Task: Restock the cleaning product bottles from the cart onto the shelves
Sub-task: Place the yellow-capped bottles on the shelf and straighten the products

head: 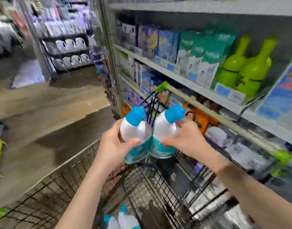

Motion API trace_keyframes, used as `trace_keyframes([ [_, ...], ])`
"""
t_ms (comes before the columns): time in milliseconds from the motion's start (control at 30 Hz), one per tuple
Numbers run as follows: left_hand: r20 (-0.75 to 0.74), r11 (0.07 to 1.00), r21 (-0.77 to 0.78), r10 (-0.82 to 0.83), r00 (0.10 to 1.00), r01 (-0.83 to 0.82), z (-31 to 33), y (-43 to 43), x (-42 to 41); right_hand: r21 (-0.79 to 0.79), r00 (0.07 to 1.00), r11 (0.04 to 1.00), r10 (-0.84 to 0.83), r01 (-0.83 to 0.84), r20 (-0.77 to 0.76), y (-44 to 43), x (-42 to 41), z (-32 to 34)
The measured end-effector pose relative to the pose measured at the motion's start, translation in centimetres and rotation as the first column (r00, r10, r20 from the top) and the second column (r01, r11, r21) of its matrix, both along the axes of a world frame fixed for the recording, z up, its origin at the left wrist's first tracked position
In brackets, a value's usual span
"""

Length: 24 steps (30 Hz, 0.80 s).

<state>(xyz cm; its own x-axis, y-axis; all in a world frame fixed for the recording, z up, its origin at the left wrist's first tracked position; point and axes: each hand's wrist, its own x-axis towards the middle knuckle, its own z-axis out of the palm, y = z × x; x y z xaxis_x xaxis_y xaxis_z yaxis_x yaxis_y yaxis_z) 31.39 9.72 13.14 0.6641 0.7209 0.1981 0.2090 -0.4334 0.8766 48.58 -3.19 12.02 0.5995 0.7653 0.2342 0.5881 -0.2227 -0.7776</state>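
Observation:
I hold two white cleaning bottles with blue caps and teal labels side by side above the wire cart (160, 184). My left hand (113, 144) grips the left bottle (133, 129) around its body. My right hand (186, 138) grips the right bottle (165, 128) the same way. The bottles touch each other and tilt slightly left. More bottles of the same kind (123, 219) lie in the bottom of the cart. The shelves (175, 70) rise on my right, close to the cart.
Green bottles (246, 66), green-white packs (203, 58) and blue boxes (166, 45) fill the middle shelf. The cart's pale handle bar (208, 111) with green ends runs along the shelf front. An open floor aisle (47, 116) lies to the left; further racks (67, 48) stand behind.

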Motion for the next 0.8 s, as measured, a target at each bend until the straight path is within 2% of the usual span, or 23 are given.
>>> trace_keyframes([
  [133,0.094,0.997,0.053,-0.068,0.993,0.064,5.0,-1.2,1.4,0.219,0.998,0.975,-0.011,0.023,-0.055,-3.0,0.3,5.2],
  [300,0.244,0.979,0.095,-0.2,0.949,0.181,10.4,-2.8,3.8,0.361,0.996,0.932,-0.067,0.044,0.052,-7.1,0.7,11.2],
  [567,0.381,0.91,0.234,-0.409,0.829,0.342,18.9,-5.6,8.6,0.443,0.958,0.893,-0.189,0.077,0.215,-13.0,1.8,20.3],
  [700,0.413,0.841,0.363,-0.531,0.74,0.401,23.3,-7.4,10.9,0.447,0.925,0.884,-0.276,0.138,0.261,-15.8,2.7,24.6],
  [800,0.446,0.805,0.394,-0.589,0.674,0.443,26.4,-8.8,12.6,0.472,0.889,0.865,-0.342,0.171,0.305,-17.6,3.4,27.9],
])
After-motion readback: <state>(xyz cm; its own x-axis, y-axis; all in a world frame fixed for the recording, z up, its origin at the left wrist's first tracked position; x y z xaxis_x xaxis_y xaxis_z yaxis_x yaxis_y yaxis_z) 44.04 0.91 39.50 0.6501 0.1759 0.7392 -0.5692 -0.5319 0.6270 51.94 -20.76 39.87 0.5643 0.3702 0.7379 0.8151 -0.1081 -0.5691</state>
